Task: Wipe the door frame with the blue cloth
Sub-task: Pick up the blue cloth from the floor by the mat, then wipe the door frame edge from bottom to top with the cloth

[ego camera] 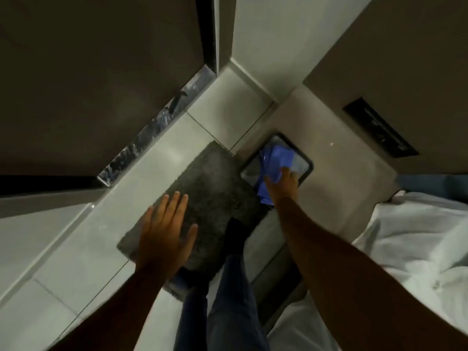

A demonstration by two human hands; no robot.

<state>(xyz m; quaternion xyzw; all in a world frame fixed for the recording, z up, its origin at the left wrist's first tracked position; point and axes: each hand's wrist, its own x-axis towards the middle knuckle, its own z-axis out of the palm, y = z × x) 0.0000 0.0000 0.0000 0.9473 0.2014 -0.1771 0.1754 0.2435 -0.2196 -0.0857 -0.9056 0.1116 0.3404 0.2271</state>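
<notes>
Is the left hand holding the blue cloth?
No. The left hand is open and empty above the grey mat; the right hand grips the blue cloth.

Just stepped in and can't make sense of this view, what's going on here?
A person is looking straight down while standing on a grey mat. Their right hand presses a blue cloth against a pale vertical surface, over what looks like a dark-rimmed glossy panel. The left hand hangs open and spread, holding nothing. White bedding lies at the right. Whether that surface is the door frame is unclear.
</notes>
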